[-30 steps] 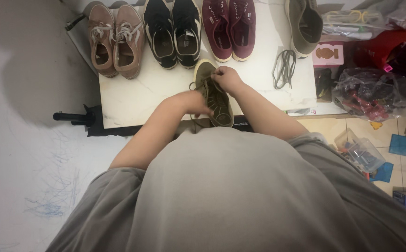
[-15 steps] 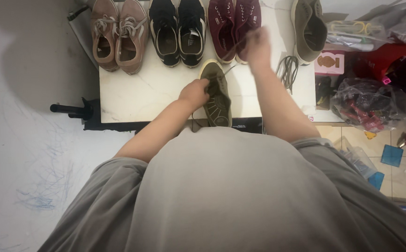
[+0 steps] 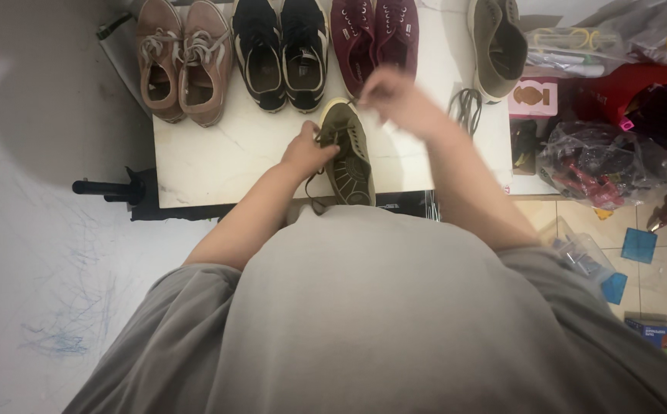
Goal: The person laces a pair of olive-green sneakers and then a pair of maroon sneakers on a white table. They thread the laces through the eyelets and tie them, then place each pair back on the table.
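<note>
Olive-green sneaker point(image 3: 349, 153) sits at the near edge of the white marble tabletop point(image 3: 218, 161), about mid-width, toe pointing to the far edge. Left hand point(image 3: 307, 149) is closed on its left side at the eyelets, pinching the dark lace point(image 3: 314, 188), which loops down over the near edge. Right hand point(image 3: 395, 96) is raised above the toe, fingers pinched together; motion blur, so I cannot tell for sure what it holds, likely the other lace end.

Packages/labels: one small pink box point(image 3: 533, 96) with a brown figure printed on it, just off the right edge of the tabletop. One blue carton point(image 3: 659, 333) on the floor lower right, partly cut off. Clear plastic bag point(image 3: 606, 161) of dark red items right of the tabletop. Clear plastic tub point(image 3: 579, 253) on the floor tiles.

Counts along the far edge: 2 tan-pink sneakers point(image 3: 180, 65), 2 black sneakers point(image 3: 280, 54), 2 maroon sneakers point(image 3: 372, 38), 1 second olive sneaker point(image 3: 494, 42) at the far right corner. Seven shoes there, eight total. One loose grey lace point(image 3: 465, 107) near the right edge.

Hidden: toes of the far row are cut by the frame top. The grey shirt point(image 3: 379, 307) blocks the tabletop's near edge and everything below it.
</note>
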